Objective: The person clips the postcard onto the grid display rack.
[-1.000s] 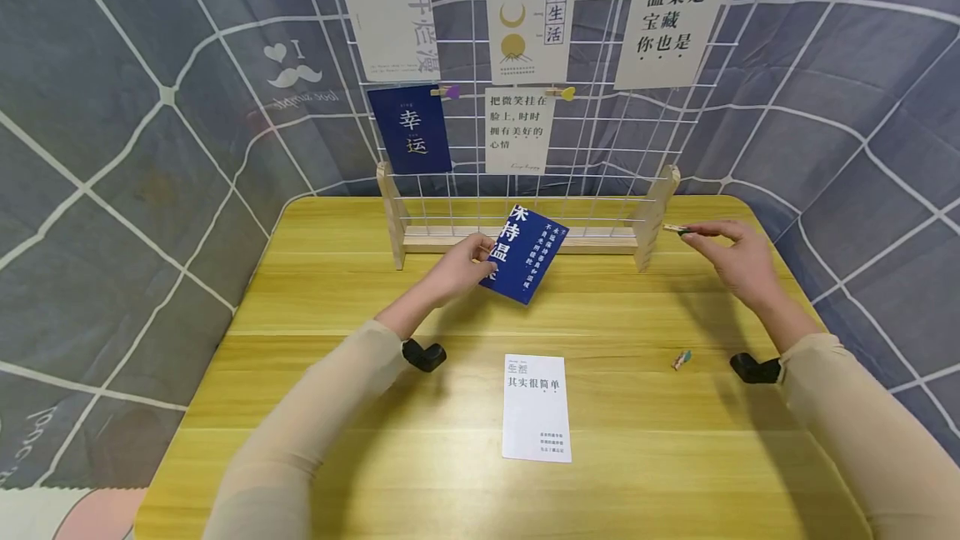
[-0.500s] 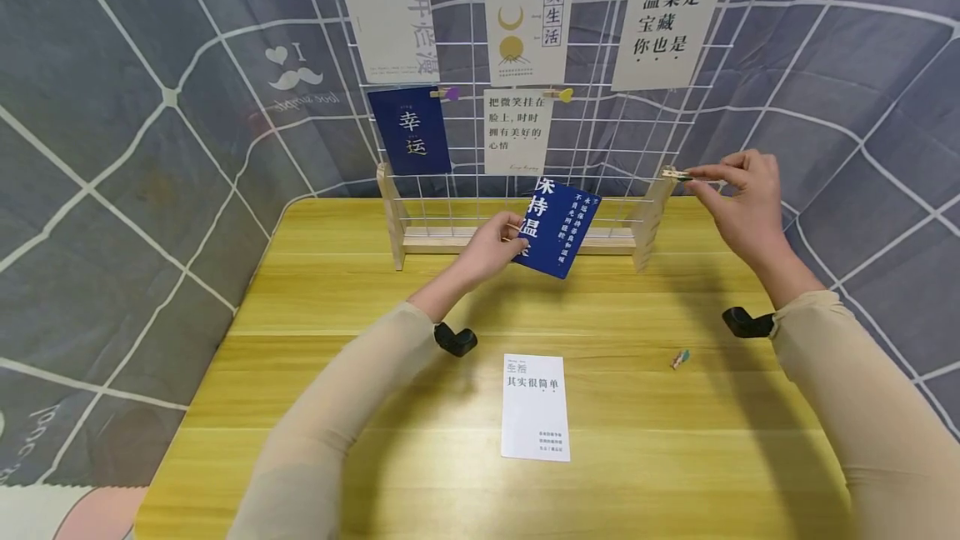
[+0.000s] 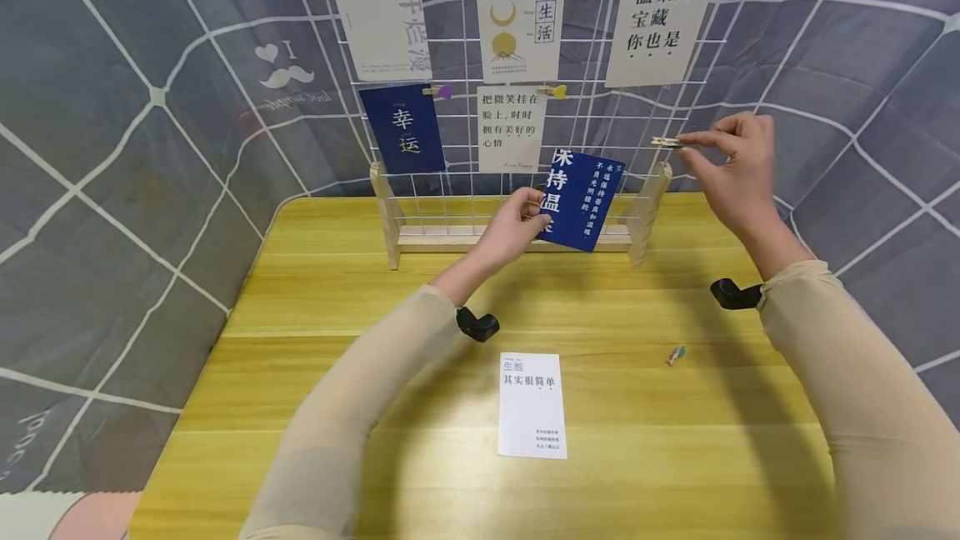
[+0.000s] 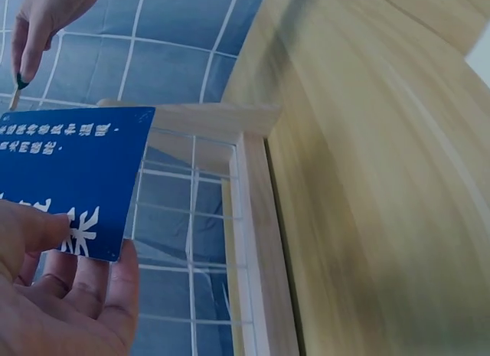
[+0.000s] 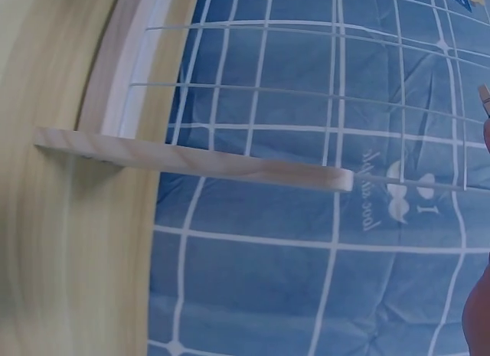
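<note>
My left hand (image 3: pixel 517 227) pinches a dark blue card (image 3: pixel 585 202) with white writing by its lower left edge. The card is tilted and held up in front of the lower right part of the white wire grid rack (image 3: pixel 450 227). In the left wrist view my thumb lies on the face of the blue card (image 4: pixel 84 180), with fingers behind it. To the right of the rack, my right hand (image 3: pixel 731 169) pinches a small wooden clothespin (image 3: pixel 666 142) between thumb and fingertips, pointing left, apart from the card. The right wrist view catches only slivers of this hand (image 5: pixel 478 318).
Several cards hang on the grid from clothespins with coloured hearts, including a blue card (image 3: pixel 403 130) and a white card (image 3: pixel 510 130). Wooden feet (image 3: pixel 651 215) carry the rack. On the table lie a white card (image 3: pixel 532 407) and another clothespin (image 3: pixel 676 355).
My left hand has carried the blue card up and to the right, closer to the grid. My right hand has risen with its clothespin, from near table level to beside the grid.
</note>
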`<action>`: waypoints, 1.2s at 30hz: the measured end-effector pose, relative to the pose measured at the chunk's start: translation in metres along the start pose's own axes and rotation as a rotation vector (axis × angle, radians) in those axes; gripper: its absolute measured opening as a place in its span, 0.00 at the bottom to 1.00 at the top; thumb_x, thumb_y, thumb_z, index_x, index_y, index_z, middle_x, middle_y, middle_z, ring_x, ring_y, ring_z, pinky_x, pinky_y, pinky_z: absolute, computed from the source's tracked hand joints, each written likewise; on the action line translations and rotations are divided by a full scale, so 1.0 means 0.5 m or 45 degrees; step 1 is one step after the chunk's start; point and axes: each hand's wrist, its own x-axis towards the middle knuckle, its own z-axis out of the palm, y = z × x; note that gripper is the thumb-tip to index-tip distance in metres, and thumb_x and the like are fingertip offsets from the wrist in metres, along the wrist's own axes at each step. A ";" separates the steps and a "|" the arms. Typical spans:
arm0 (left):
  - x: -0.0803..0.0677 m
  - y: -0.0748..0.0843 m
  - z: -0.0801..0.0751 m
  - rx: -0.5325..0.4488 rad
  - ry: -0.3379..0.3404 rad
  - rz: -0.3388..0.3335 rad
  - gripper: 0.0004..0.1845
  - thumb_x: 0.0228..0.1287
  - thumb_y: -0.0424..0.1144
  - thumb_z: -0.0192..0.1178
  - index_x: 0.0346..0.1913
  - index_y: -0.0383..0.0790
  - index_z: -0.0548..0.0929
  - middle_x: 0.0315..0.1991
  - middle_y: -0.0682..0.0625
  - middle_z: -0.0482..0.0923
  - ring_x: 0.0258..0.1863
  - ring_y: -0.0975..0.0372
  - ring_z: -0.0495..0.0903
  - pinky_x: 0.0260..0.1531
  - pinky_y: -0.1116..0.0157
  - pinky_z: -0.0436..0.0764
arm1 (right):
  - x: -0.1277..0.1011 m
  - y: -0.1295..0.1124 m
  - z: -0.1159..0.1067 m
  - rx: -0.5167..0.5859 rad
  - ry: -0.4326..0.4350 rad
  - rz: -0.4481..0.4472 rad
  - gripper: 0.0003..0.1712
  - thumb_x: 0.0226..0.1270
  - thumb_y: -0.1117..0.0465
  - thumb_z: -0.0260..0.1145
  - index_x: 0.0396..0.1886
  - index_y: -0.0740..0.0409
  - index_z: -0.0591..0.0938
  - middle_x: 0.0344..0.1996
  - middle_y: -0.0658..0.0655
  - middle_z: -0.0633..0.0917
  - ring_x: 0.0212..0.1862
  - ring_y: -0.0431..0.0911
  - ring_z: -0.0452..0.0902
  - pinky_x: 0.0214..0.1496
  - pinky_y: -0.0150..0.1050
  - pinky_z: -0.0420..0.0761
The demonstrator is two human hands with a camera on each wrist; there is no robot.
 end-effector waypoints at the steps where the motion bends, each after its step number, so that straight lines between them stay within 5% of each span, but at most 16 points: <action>1: 0.003 0.004 0.002 -0.011 0.010 0.001 0.17 0.78 0.35 0.57 0.64 0.38 0.72 0.51 0.45 0.80 0.50 0.56 0.78 0.42 0.64 0.77 | 0.005 0.000 0.001 0.003 0.016 -0.021 0.11 0.70 0.65 0.71 0.46 0.68 0.90 0.36 0.31 0.61 0.46 0.31 0.49 0.50 0.45 0.51; 21: 0.073 0.079 0.045 -0.017 0.194 0.061 0.15 0.79 0.36 0.55 0.64 0.39 0.74 0.46 0.48 0.81 0.46 0.59 0.77 0.43 0.65 0.76 | 0.064 -0.005 -0.009 -0.018 0.118 -0.005 0.12 0.70 0.59 0.71 0.45 0.64 0.91 0.34 0.30 0.61 0.46 0.29 0.50 0.50 0.43 0.51; 36: 0.112 0.098 0.067 -0.017 0.245 0.024 0.17 0.80 0.35 0.54 0.66 0.39 0.74 0.50 0.47 0.79 0.50 0.59 0.77 0.46 0.65 0.76 | 0.075 0.010 -0.002 0.020 0.183 0.005 0.10 0.69 0.61 0.72 0.43 0.64 0.92 0.33 0.30 0.63 0.46 0.29 0.53 0.52 0.40 0.55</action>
